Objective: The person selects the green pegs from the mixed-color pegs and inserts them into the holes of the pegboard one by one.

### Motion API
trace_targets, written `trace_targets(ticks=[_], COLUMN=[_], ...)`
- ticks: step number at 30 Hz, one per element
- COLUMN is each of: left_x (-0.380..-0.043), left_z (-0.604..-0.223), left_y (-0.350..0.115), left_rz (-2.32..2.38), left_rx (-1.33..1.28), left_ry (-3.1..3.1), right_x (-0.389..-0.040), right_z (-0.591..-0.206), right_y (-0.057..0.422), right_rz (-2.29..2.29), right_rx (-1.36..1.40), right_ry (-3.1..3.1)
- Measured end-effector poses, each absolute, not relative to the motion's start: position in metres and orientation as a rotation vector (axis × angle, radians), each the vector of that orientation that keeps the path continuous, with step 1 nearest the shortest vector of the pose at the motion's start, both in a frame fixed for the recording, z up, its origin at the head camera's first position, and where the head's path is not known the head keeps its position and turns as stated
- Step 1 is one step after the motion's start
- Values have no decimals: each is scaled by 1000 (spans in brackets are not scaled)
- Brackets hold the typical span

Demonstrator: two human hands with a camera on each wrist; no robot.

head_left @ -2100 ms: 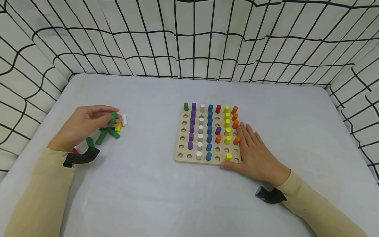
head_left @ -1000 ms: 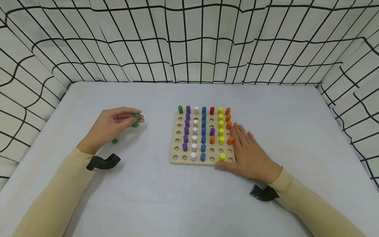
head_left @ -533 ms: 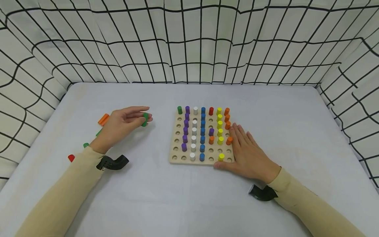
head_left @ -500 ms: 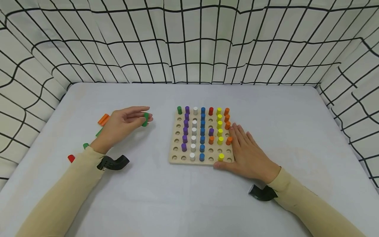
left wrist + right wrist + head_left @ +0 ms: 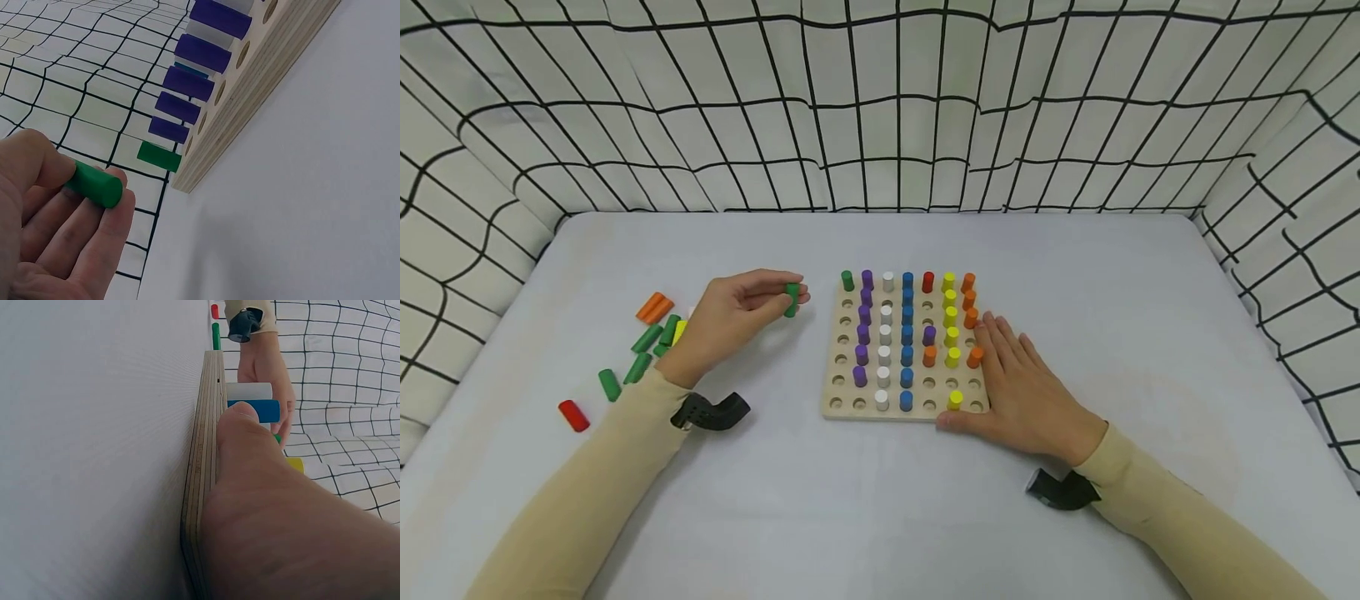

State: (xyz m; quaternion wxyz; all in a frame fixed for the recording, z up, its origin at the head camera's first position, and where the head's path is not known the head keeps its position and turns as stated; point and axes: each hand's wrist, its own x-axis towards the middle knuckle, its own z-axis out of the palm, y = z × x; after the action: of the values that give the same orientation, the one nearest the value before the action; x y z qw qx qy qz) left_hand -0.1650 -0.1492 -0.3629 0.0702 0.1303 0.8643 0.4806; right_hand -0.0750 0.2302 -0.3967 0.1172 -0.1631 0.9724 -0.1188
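Between thumb and fingers my left hand [image 5: 748,312] pinches a green peg [image 5: 792,300], held just left of the wooden pegboard [image 5: 831,410]. In the left wrist view the same green peg [image 5: 97,185] tilts across the fingers, with the board's edge [image 5: 250,106] beyond. Columns of purple, white, blue, yellow and orange pegs stand in the board. A single green peg [image 5: 847,281] stands at its far left corner, with bare holes below it. My right hand [image 5: 1033,396] lies with fingers extended against the board's right edge, the thumb at its near right corner.
Loose pegs lie on the white table left of the left hand: several green ones [image 5: 638,367], two orange [image 5: 655,307], a yellow [image 5: 680,331] and a red peg [image 5: 573,415]. A black wire grid [image 5: 880,102] rises behind the table and at both sides.
My left hand has lifted a green peg from the loose pile and carried it right, close to the board. The right hand stays at the board's edge.
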Motion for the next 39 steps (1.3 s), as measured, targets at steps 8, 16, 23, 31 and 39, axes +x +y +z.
trace_targets(ticks=[8,16,23,31,39], left_x=[-171,-176,-180,-184,-187], left_z=[-365,-363,-366,-372,-376], left_y=[-137,-128,-123,-117,-110], left_rz=[1481,1468,1517,1541,1557], left_rx=[452,504,529,575,581], left_ry=[2586,2595,2556,2520,2468], right_x=[-76,-76,-76,-77,-77], right_z=[-395,-396,-396,-397,-398], right_y=[229,229,229,229,229], right_rz=[-362,-363,-356,-355,-359], right_rx=[-463,-450,-450,-458,-463], right_ry=[2834,2834,2831,2840,2843])
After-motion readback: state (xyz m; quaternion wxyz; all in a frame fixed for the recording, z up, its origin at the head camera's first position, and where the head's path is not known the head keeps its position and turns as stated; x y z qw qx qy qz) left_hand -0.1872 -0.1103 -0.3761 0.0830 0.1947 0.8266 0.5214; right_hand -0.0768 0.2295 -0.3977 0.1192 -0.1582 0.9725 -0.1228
